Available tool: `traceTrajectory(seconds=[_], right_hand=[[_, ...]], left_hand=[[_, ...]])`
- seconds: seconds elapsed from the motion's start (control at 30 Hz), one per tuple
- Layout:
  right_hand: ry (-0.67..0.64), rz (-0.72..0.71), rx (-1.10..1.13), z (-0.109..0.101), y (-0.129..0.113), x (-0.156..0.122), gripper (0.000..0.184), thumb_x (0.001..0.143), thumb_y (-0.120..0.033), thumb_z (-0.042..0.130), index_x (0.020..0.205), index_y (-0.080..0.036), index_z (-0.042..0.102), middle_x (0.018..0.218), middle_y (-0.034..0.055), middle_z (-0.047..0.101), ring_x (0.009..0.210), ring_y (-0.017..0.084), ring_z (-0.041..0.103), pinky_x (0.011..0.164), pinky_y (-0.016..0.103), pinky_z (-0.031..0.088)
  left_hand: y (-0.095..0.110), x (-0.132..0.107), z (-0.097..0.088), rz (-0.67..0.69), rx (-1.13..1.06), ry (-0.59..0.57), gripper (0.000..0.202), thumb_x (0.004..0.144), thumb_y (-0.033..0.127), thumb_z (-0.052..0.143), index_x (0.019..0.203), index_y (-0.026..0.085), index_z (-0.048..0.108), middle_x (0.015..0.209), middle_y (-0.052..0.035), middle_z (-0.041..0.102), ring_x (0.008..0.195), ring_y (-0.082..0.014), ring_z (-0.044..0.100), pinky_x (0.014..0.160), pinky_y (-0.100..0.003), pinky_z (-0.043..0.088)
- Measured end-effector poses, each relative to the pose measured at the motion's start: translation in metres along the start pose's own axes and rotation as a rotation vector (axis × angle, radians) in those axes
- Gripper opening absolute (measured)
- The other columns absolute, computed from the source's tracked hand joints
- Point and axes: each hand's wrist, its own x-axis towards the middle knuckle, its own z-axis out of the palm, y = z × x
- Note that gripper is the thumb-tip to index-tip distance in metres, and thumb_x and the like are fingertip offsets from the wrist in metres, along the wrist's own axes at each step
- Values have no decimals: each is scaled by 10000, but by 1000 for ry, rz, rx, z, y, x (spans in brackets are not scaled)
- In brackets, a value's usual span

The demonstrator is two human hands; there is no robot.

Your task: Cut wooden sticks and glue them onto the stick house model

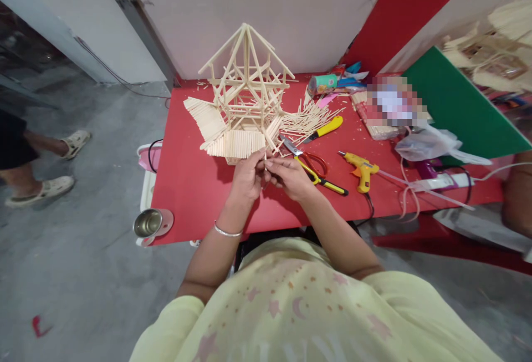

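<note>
A house-shaped model of thin wooden sticks (245, 90) stands on the red table (195, 184), with slatted stick panels fanned out at its base. Just in front of it, my left hand (247, 176) and my right hand (286, 176) meet, fingers pinched together around a thin wooden stick (265, 158) that points up toward the model's front edge. A silver bangle sits on my left wrist. A pile of loose sticks (305, 121) lies to the right of the model.
Red-handled scissors (310, 162), a yellow utility knife (326, 128) and a yellow glue gun (361, 169) lie right of my hands. A steel cup (147, 222) sits at the table's left corner. Plastic bags and clutter fill the right; another person's sandalled feet (50, 187) stand left.
</note>
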Motion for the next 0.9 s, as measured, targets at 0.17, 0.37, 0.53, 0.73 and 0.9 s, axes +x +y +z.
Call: traceTrajectory(seconds=[0.17, 0.37, 0.53, 0.73, 0.9], right_hand=[[5, 0, -7, 0, 0, -1, 403, 748, -538, 804, 889, -160, 785, 628, -23, 641, 490, 53, 481, 432, 189, 272], [-19, -18, -10, -1, 3, 0, 403, 776, -545, 791, 909, -164, 789, 646, -23, 646, 497, 52, 492, 434, 185, 282], [-22, -19, -15, -1, 5, 0, 410, 779, -543, 794, 939, -165, 792, 651, -24, 652, 497, 51, 509, 431, 180, 278], [2, -14, -8, 2, 3, 0, 408, 753, -556, 808, 843, -162, 758, 632, -26, 643, 483, 49, 491, 429, 182, 290], [22, 7, -7, 5, 0, -1, 420, 722, -565, 819, 837, -167, 747, 626, -31, 631, 490, 52, 480, 429, 187, 285]], left_hand=[[1, -1, 0, 6, 15, -3, 382, 748, 505, 781, 859, 155, 677, 456, 49, 579, 335, -105, 497, 340, -218, 307], [1, 0, 0, 28, 29, -1, 367, 764, 509, 763, 852, 161, 682, 440, 60, 550, 327, -113, 498, 332, -223, 274], [2, 0, -1, -3, 29, -2, 346, 772, 492, 751, 849, 162, 682, 449, 60, 547, 336, -105, 486, 363, -230, 329], [2, 0, -1, 9, -5, 1, 292, 758, 425, 748, 834, 148, 691, 464, 66, 546, 331, -90, 461, 352, -230, 327], [5, -1, 0, -9, -26, 5, 302, 756, 429, 767, 824, 147, 683, 473, 66, 553, 342, -90, 481, 367, -226, 351]])
